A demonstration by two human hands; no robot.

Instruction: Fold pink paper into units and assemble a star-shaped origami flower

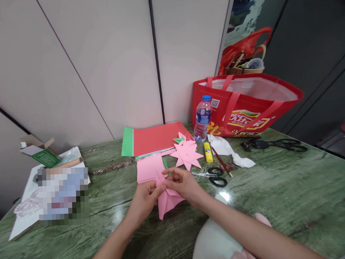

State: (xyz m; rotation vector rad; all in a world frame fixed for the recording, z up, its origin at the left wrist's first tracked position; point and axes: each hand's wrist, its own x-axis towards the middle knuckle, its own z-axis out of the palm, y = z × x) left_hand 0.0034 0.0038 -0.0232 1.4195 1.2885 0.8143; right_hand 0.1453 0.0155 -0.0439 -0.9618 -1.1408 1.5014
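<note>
Both hands meet over a folded piece of pink paper (pixel 168 203), pinching its upper edge between thumbs and fingers. My left hand (pixel 146 196) grips it from the left, and my right hand (pixel 185 183) from the right. Creased points of the paper spread out below the fingertips. Flat pink sheets (pixel 148 166) lie just beyond the hands. A pink paper star with many points (pixel 187 155) rests behind my right hand. A green pen-like stick (pixel 165 163) is partly hidden by that hand. Scissors with black handles (pixel 216 177) lie close to its right.
Red and green sheets (pixel 158 139) lie at the back. A yellow glue stick (pixel 208 152), a dark red pencil-like stick (pixel 221 161), white tissue (pixel 232 152) and a water bottle (pixel 202 119) stand or lie near a red bag (pixel 245 104). A white board (pixel 25 221) carries items at left.
</note>
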